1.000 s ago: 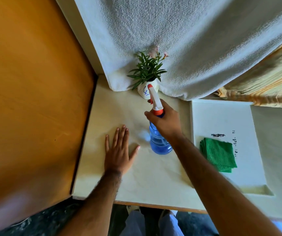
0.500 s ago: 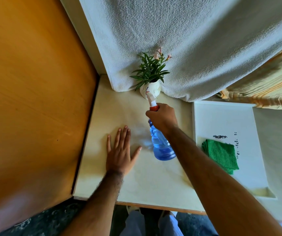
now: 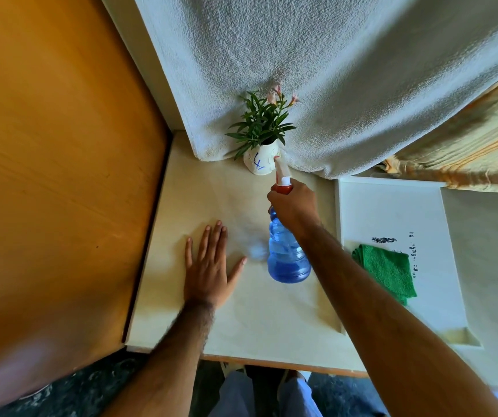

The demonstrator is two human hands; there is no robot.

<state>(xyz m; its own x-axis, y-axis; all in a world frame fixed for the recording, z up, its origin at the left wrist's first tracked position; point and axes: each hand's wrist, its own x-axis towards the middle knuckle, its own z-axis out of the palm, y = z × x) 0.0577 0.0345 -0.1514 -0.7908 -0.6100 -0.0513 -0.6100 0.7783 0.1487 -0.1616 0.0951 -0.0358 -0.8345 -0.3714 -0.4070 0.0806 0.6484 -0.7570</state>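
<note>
Pale tabletop [image 3: 256, 326], right hand [image 3: 294, 206] gripping upright spray bottle [image 3: 286, 251], nozzle [image 3: 280, 167] toward plant [image 3: 261, 121], left hand [image 3: 208, 272] flat, fingers [image 3: 210, 239] straight

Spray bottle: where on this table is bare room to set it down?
Bare table lies between the left hand and the plant pot, and at the front edge, nearer than the spray bottle. The white board is free beyond the green cloth. Crowded: by the pot, where the right hand holds the bottle.

A pale desk [image 3: 211, 191] is sitting against an orange wooden panel [image 3: 55, 176] on its left. A white terry cloth [image 3: 331, 70] is hanging behind it, striped yellow fabric [image 3: 467, 145] beside that. Dark speckled floor [image 3: 91, 386] is showing below.
</note>
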